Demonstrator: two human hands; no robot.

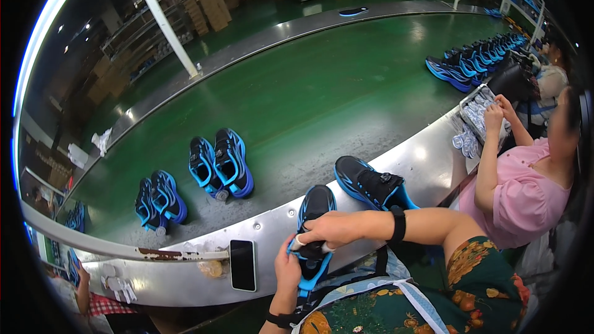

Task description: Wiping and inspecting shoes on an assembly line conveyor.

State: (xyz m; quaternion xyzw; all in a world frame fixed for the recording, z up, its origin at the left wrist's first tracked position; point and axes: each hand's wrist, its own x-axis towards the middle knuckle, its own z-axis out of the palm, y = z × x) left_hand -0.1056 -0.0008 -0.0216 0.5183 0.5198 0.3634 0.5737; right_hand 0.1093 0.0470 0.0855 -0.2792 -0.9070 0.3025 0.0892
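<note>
A black and blue sports shoe [318, 200] stands on the metal ledge in front of me, toe pointing away. My left hand [286, 273] grips its left side by the collar. Over the shoe's opening lies my right hand [332, 229], its fingers closed at the tongue and wearing white finger covers. Those fingertips partly hide the middle of the shoe. A matching shoe [370, 184] rests just to the right on the ledge, touched by neither hand.
Two pairs of similar shoes [221, 162] [159, 200] sit on the green belt [309, 96]. A phone [242, 265] lies left on the metal ledge [266, 226], by a metal bar [185, 255]. At right, a person in pink [526, 176] works beside a tray [479, 108]; more shoes [473, 59] stand beyond.
</note>
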